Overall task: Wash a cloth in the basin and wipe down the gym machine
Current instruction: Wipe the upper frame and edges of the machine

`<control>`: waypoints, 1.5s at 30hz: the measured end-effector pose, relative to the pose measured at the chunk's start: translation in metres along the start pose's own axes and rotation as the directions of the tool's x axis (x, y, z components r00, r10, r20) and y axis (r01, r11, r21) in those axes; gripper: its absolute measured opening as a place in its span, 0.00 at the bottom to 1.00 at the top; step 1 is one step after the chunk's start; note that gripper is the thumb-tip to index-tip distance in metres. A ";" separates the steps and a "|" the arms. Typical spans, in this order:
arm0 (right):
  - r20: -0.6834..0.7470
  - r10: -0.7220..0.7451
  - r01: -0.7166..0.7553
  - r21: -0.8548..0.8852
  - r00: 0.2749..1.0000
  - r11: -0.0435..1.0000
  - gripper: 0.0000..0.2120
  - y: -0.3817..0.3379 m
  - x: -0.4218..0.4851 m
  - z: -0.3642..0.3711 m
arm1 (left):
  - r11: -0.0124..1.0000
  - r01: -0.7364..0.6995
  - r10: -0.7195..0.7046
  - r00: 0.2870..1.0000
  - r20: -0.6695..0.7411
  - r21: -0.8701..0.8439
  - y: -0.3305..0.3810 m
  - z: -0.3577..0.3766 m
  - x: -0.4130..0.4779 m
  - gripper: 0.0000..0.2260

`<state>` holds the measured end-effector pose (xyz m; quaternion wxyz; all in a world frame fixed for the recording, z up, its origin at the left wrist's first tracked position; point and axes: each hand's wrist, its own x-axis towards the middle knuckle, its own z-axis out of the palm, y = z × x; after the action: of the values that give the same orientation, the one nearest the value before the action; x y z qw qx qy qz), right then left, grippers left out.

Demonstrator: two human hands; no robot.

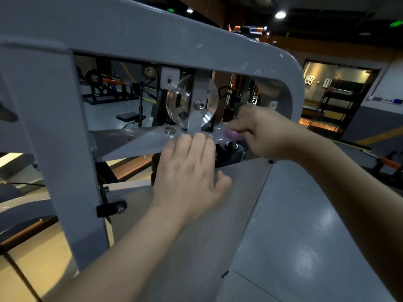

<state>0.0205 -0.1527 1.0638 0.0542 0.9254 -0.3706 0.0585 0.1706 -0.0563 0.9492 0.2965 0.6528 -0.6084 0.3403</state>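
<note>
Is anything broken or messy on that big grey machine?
Nothing looks broken. The grey frame has small white scuffs and chipped paint along its top bar. The right hand grips a purple cloth on the plate; the left hand rests on its edge.

Far left: black weight bench (128, 117), other gym equipment (102, 88) on grey floor (305, 236). Far right: dark shelving rack (333, 105) by lit doorway. Ceiling lamp (280, 14) on, green sign (397, 23) far right. Orange-black rack top (250, 30) far centre.
</note>
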 end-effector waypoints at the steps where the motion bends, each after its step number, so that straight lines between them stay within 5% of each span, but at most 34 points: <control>1: 0.020 -0.005 0.005 -0.010 1.000 1.000 0.10 -0.002 -0.012 -0.002 | 1.000 0.001 -0.001 1.000 -0.002 0.000 -0.001 0.000 0.000 0.26; 6: 0.045 0.031 -0.031 -0.020 0.999 0.999 0.12 -0.003 0.005 -0.008 | 1.000 -0.003 0.003 1.000 -0.008 0.003 -0.001 0.001 0.001 0.23; 9: -0.045 0.155 -0.158 -0.070 0.987 0.985 0.08 -0.003 0.041 -0.007 | 1.000 -0.012 0.012 1.000 -0.009 0.014 -0.001 0.001 0.000 0.23; 12: 0.014 0.249 -0.241 -0.196 0.968 0.951 0.12 -0.010 0.066 -0.012 | 1.000 -0.012 0.012 1.000 -0.012 0.012 -0.002 0.001 0.000 0.24; 17: 0.075 0.221 -0.179 -0.368 0.973 0.913 0.15 -0.011 0.081 -0.008 | 1.000 -0.010 0.009 1.000 -0.024 -0.006 -0.002 0.001 0.000 0.24; 22: 0.153 0.174 -0.150 -0.154 0.973 0.977 0.09 -0.018 0.065 -0.022 | 1.000 -0.006 0.006 1.000 0.010 -0.018 -0.003 0.002 0.001 0.26; 27: 0.119 0.188 -0.129 -0.386 0.975 0.913 0.08 -0.017 0.076 -0.011 | 1.000 -0.010 0.010 1.000 0.014 -0.011 -0.003 0.000 0.000 0.26; 31: 0.157 0.150 -0.094 -0.318 0.976 0.943 0.06 -0.006 0.077 -0.016 | 1.000 -0.010 0.010 1.000 0.014 -0.015 -0.003 0.000 0.000 0.25; 35: 0.097 0.142 -0.085 -0.445 0.985 0.892 0.05 -0.005 0.084 -0.003 | 1.000 -0.010 0.010 1.000 0.007 -0.016 -0.003 -0.001 0.001 0.25; 41: 0.224 0.146 -0.048 -0.394 0.964 0.918 0.11 0.003 0.084 -0.018 | 1.000 -0.021 0.022 0.999 0.023 -0.017 -0.005 -0.001 0.000 0.26; 45: 0.166 0.151 -0.042 -0.529 0.974 0.848 0.14 -0.009 0.086 -0.009 | 1.000 -0.023 0.023 0.999 0.022 -0.015 -0.005 -0.002 0.000 0.25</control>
<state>0.0878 -0.2032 1.0847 0.2624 0.8570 -0.4223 -0.1354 0.1752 -0.0538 0.9505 0.2906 0.6472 -0.6217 0.3320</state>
